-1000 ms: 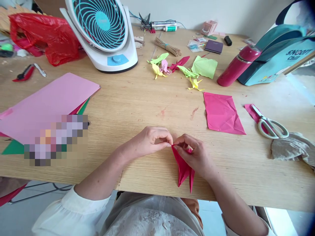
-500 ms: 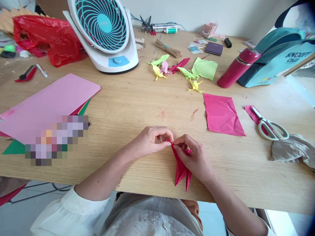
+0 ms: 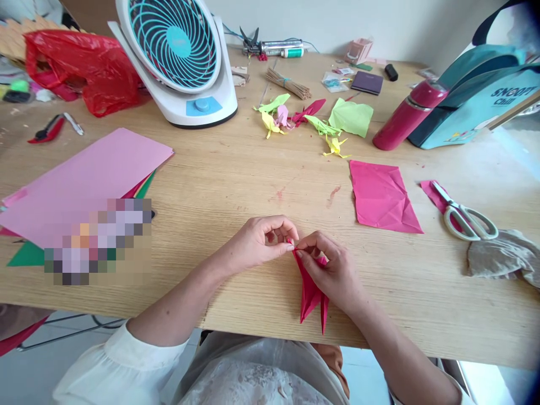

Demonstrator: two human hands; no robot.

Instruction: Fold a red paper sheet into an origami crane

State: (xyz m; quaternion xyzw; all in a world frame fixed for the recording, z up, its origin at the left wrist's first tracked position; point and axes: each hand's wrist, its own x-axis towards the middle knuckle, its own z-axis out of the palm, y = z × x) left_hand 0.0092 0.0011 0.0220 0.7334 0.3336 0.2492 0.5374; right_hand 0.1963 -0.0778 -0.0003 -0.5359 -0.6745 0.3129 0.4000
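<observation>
Between my two hands, close to the table's front edge, is a folded crimson paper piece (image 3: 310,292) with narrow pointed ends hanging down. My left hand (image 3: 270,239) pinches its thin upper tip between thumb and fingers. Right beside that tip, my right hand (image 3: 327,270) grips the paper with thumb and forefinger and covers part of it. A creased crimson paper sheet (image 3: 385,196) lies flat beyond my right hand. Several small folded paper figures, among them a yellow one (image 3: 335,147) and a pink one (image 3: 282,116), lie farther back beside a light green sheet (image 3: 351,118).
White-handled scissors (image 3: 470,219) rest on a crimson scrap at right, near a grey cloth (image 3: 498,256). A crimson bottle (image 3: 409,118) stands by a teal bag (image 3: 476,107). Stacked coloured paper (image 3: 93,169) lies left, below a fan (image 3: 202,107) and a red plastic bag (image 3: 88,73).
The hands stay almost in place, still pinching the paper's tip. The hanging points of the folded paper have shifted slightly downward.
</observation>
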